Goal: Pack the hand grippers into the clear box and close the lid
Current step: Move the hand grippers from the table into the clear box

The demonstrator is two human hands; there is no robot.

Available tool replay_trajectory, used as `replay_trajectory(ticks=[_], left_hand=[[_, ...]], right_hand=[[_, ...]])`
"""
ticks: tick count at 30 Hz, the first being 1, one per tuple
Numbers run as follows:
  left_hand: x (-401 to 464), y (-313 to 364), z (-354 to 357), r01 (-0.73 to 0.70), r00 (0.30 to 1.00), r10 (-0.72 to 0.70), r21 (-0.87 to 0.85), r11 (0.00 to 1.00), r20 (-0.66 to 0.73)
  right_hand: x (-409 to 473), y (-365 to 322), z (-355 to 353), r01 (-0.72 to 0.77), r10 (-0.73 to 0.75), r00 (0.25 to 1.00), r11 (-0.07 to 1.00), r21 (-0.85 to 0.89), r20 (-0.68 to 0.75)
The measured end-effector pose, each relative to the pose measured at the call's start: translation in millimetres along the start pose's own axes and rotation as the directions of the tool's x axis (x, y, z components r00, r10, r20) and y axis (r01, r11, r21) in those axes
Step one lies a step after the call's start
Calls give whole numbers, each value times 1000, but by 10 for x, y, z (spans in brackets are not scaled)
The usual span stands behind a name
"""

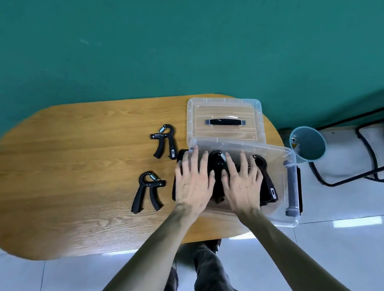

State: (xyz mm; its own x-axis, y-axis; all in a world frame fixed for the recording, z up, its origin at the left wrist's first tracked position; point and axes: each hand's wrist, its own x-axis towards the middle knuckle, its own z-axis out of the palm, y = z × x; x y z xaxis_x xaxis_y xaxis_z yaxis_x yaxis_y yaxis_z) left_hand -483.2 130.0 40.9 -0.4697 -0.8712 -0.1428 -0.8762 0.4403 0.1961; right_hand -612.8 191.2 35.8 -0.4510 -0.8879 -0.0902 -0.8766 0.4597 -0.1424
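Observation:
The clear box (296, 208) stands at the right end of the wooden table (69, 158), holding several black hand grippers (267, 180). My left hand (193, 180) and my right hand (242, 182) lie side by side inside it, fingers straight and spread, pressing down on those grippers. One black gripper (179, 157) shows at the box's left wall under my left fingers; whether it is inside I cannot tell. Two more hand grippers lie loose on the table left of the box, one farther back (164, 141) and one nearer (147, 191). The clear lid (222, 109), with a black handle, lies flat behind the box.
A grey latch (291, 184) sits on the box's right side, which overhangs the table edge. A teal round bin (307, 144) and a black metal frame (366, 169) stand on the white tiled floor to the right. A teal wall rises behind the table.

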Motion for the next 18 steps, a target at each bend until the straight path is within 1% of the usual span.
replay_trajectory(ticks=[4, 6, 9, 12, 18], left_hand=[[-217, -454, -172, 88, 996, -88, -18, 996, -2], [-334, -700, -246, 141, 990, -140, -33, 989, 20], [-511, -1102, -297, 194, 980, -193, -12, 981, 47], [-630, -1402, -268, 238, 968, -235, -36, 970, 87], [-706, -1663, -34, 319, 936, -299, -93, 943, 184]], right_hand=[[-101, -535, -85, 77, -77, 997, 997, 5, -31], [-160, -765, -96, 103, -103, 994, 995, 7, -33], [-258, -1066, -76, 149, -149, 988, 989, -16, -27], [-298, -1290, -5, 179, -179, 984, 984, 4, -25], [-194, -1769, 140, 278, -280, 960, 959, 50, 31]])
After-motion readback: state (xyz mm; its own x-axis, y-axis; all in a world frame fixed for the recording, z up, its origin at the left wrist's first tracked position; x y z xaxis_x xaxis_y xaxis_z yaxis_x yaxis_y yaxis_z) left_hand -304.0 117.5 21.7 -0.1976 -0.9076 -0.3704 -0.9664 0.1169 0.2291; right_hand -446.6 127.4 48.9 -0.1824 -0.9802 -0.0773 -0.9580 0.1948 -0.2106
